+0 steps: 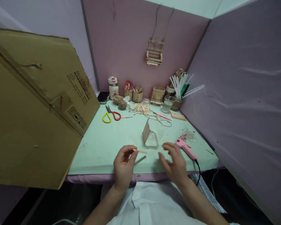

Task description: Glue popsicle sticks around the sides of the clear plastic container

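Observation:
Pinched between the thumb and fingers of my left hand is a small wooden craft stick, its free end pointing right above the table. My right hand hovers at the right with thumb and fingers apart, and nothing shows in it. Just beyond both hands stands a small structure with a wooden side wall and a clear, shiny section. A pink hot glue gun lies on the table close to my right hand, its black cord running off the front edge.
Scissors, a twine ball, loose craft sticks and a pink pen-like tool lie farther back. Along the rear wall are a white-lidded jar, a glass and glue sticks. A cardboard sheet leans at left.

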Tool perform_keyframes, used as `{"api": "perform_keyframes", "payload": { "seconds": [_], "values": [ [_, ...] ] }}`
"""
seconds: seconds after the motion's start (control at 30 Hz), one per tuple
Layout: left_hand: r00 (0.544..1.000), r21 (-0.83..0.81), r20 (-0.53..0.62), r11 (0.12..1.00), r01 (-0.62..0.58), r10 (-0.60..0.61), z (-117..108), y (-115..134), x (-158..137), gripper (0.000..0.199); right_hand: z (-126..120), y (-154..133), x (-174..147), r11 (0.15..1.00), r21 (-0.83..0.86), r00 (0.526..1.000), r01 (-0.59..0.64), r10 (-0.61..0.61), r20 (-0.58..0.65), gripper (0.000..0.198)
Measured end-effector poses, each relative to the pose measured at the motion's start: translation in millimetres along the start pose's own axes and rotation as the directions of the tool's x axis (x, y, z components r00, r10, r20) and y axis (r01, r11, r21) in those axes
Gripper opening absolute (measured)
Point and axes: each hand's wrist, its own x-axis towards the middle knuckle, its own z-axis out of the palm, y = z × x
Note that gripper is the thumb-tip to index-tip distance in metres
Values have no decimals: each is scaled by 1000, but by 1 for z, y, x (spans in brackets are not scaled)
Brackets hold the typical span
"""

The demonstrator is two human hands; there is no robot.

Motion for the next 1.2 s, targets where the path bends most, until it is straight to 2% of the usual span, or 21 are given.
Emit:
{"api": "perform_keyframes", "payload": {
  "seconds": [0.1, 0.17, 0.23, 0.33, 0.47, 0.63, 0.77, 0.83, 0.9, 0.97, 1.07, 1.13, 1.2],
  "values": [
    [999, 9, -12, 999, -41, 42, -8, -4, 4, 14, -26, 38, 6, 972, -163, 984, -172, 161, -80, 24],
    [998, 15, -16, 998, -67, 67, -10, -7, 4, 14, -40, 67, 2, 916, -297, 962, -269, 268, -45, 37],
    [996, 14, -17, 996, -88, 88, -11, -9, 3, 13, -47, 94, -8, 861, -407, 941, -305, 338, 9, 52],
    [996, -6, -1, 996, -94, 94, -11, -12, 1, 10, -48, 121, -24, 797, -500, 899, -339, 431, 79, 56],
    [997, -6, 28, 997, -75, 75, -15, -15, -2, 9, -40, 131, -29, 757, -577, 852, -305, 488, 189, 49],
    [998, 50, 57, 998, -22, 19, -26, -18, -8, 9, -39, 130, -19, 711, -618, 833, -335, 530, 160, 48],
    [993, 178, 121, 984, -19, -3, -34, -18, -12, 8, -46, 123, -12, 745, -521, 806, -416, 567, 167, 47],
    [989, 256, 147, 965, -57, 19, -38, -17, -13, 8, -53, 114, -10, 769, -380, 786, -513, 599, 153, 50],
    [985, 330, 160, 938, -110, 59, -41, -15, -14, 7, -61, 100, -9, 762, -177, 743, -623, 647, 172, 53],
    [979, 384, 172, 908, -165, 105, -42, -13, -14, 5, -70, 83, -9, 685, 36, 670, -728, 699, 251, 55],
    [964, 416, 196, 876, -245, 177, -43, -10, -15, 2, -77, 56, -12, 465, 257, 532, -847, 741, 411, 56],
    [955, 416, 204, 864, -284, 215, -42, -10, -15, 2, -76, 37, -16, 333, 315, 454, -889, 733, 506, 59],
    [947, 412, 214, 856, -312, 242, -42, -10, -14, 2, -70, 19, -19, 288, 308, 419, -907, 688, 593, 60]
  ]
}}
